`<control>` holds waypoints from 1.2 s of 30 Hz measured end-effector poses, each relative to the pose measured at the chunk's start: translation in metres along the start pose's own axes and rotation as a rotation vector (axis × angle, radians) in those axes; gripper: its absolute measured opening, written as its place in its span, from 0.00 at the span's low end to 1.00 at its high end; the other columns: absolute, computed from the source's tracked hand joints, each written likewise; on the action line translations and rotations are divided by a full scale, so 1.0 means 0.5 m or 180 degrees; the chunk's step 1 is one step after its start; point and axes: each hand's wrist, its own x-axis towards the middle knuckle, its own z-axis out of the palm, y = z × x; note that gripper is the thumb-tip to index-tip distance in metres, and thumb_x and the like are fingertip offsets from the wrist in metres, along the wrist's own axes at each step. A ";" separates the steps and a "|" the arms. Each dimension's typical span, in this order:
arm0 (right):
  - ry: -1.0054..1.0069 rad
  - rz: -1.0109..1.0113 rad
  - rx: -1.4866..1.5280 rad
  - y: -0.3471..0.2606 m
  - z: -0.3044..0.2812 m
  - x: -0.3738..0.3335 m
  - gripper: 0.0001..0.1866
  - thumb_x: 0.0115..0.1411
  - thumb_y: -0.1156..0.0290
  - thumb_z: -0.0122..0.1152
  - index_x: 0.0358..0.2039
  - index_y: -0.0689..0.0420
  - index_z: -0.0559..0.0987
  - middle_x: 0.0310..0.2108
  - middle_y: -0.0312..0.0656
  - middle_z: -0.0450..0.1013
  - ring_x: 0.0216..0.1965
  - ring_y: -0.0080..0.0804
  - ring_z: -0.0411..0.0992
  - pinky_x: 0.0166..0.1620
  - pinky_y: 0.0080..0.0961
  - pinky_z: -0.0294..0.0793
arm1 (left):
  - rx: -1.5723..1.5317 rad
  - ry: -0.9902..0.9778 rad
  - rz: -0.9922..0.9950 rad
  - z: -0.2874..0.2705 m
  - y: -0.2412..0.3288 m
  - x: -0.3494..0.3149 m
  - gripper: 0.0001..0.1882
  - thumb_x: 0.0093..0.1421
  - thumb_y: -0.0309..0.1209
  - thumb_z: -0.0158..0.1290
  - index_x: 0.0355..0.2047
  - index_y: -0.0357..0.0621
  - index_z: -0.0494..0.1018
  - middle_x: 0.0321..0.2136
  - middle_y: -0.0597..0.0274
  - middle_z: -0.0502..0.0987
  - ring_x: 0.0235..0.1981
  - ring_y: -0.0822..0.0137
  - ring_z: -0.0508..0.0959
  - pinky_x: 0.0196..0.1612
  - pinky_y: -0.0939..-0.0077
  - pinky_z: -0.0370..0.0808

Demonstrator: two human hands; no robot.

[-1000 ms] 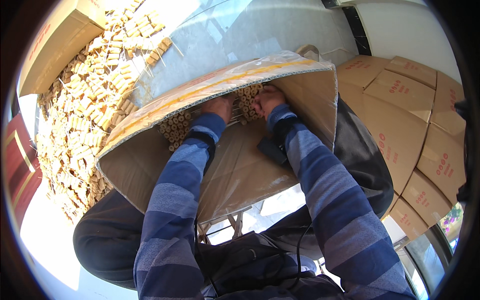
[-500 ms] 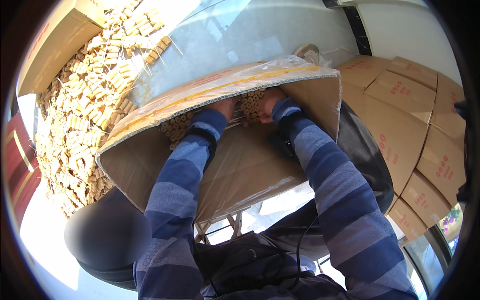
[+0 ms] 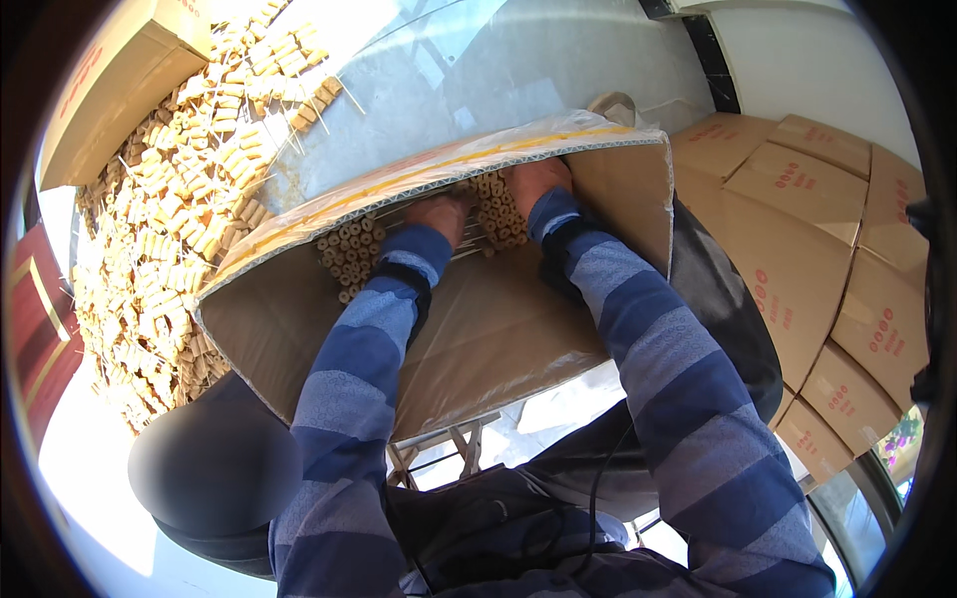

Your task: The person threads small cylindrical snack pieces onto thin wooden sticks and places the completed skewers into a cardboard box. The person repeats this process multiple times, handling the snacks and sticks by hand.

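Both my hands reach inside an open cardboard box (image 3: 478, 334) lined with clear plastic. Inside, hollow tan rolls on thin sticks are packed in two stacks, a left stack (image 3: 349, 257) and a right stack (image 3: 498, 217), their round ends showing. My left hand (image 3: 442, 214) is between the stacks, over the thin sticks. My right hand (image 3: 538, 184) presses close against the right side of the right stack. The box's far edge and the shade hide the fingers of both hands, so their grip is unclear.
A large heap of loose skewered rolls (image 3: 164, 239) lies to the left, with a closed carton (image 3: 125, 85) behind it. Stacked cartons (image 3: 797, 229) fill the right side. At the lower left is a dark rounded shape (image 3: 214, 468), partly blurred. A shoe (image 3: 611, 104) shows beyond the box.
My right hand has shifted slightly left and farther into the box, against the right stack. My left hand has moved slightly. The box has tilted a little.
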 end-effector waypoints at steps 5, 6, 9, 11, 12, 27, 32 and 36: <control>-0.0092 0.0060 0.0069 0.005 0.021 0.012 0.12 0.62 0.65 0.54 0.40 0.55 0.82 0.43 0.53 0.78 0.44 0.53 0.76 0.48 0.46 0.76 | 0.0122 0.0889 0.0418 -0.011 0.023 -0.022 0.24 0.64 0.29 0.43 0.61 0.46 0.66 0.61 0.52 0.67 0.59 0.50 0.70 0.60 0.55 0.68; 0.0029 -0.0019 0.0075 0.004 0.021 0.014 0.12 0.62 0.66 0.53 0.40 0.55 0.82 0.43 0.53 0.78 0.43 0.53 0.76 0.47 0.46 0.76 | 0.0123 0.1215 0.0555 -0.012 0.024 -0.020 0.25 0.63 0.29 0.43 0.61 0.45 0.66 0.62 0.54 0.65 0.61 0.51 0.68 0.62 0.56 0.65; 0.0268 -0.0230 -0.0023 -0.002 0.007 0.014 0.13 0.62 0.67 0.51 0.41 0.56 0.82 0.41 0.54 0.78 0.42 0.54 0.76 0.47 0.46 0.76 | 0.0507 0.1415 0.0457 -0.010 0.025 0.002 0.23 0.66 0.32 0.41 0.62 0.48 0.65 0.60 0.52 0.69 0.62 0.54 0.68 0.62 0.59 0.67; -0.0337 -0.0115 -0.0107 -0.009 -0.015 0.014 0.14 0.62 0.68 0.50 0.42 0.58 0.81 0.46 0.54 0.76 0.47 0.53 0.75 0.49 0.47 0.75 | 0.0279 0.1076 0.0353 -0.003 0.021 0.017 0.25 0.63 0.31 0.45 0.62 0.47 0.65 0.61 0.54 0.66 0.63 0.54 0.64 0.65 0.56 0.60; -0.0659 0.0017 -0.0166 -0.014 -0.028 0.015 0.15 0.62 0.68 0.50 0.43 0.59 0.81 0.48 0.54 0.76 0.50 0.53 0.74 0.50 0.48 0.74 | 0.0167 0.0900 0.0304 0.003 0.020 0.023 0.26 0.61 0.30 0.46 0.62 0.47 0.66 0.62 0.56 0.64 0.64 0.54 0.62 0.66 0.55 0.57; -0.0941 -0.0845 -0.1703 -0.006 0.058 -0.037 0.35 0.62 0.64 0.47 0.68 0.64 0.57 0.70 0.54 0.50 0.71 0.54 0.45 0.68 0.51 0.45 | 0.0438 0.0665 0.0172 0.062 0.008 0.074 0.29 0.60 0.31 0.45 0.64 0.47 0.63 0.64 0.57 0.62 0.65 0.53 0.61 0.66 0.53 0.57; -0.1084 -0.0804 -0.1917 -0.017 0.071 -0.035 0.34 0.62 0.65 0.47 0.67 0.63 0.59 0.69 0.53 0.51 0.71 0.54 0.45 0.68 0.51 0.45 | 0.0358 0.0920 0.0160 0.054 0.017 0.063 0.30 0.62 0.32 0.44 0.66 0.48 0.60 0.66 0.57 0.60 0.68 0.52 0.59 0.67 0.52 0.55; -0.2056 -0.0976 -0.2297 -0.069 -0.032 -0.034 0.29 0.62 0.63 0.49 0.62 0.62 0.69 0.66 0.52 0.60 0.70 0.49 0.52 0.69 0.50 0.46 | 0.0425 0.0788 0.0104 0.035 0.015 0.062 0.31 0.63 0.34 0.43 0.68 0.51 0.58 0.66 0.58 0.60 0.67 0.52 0.60 0.66 0.52 0.56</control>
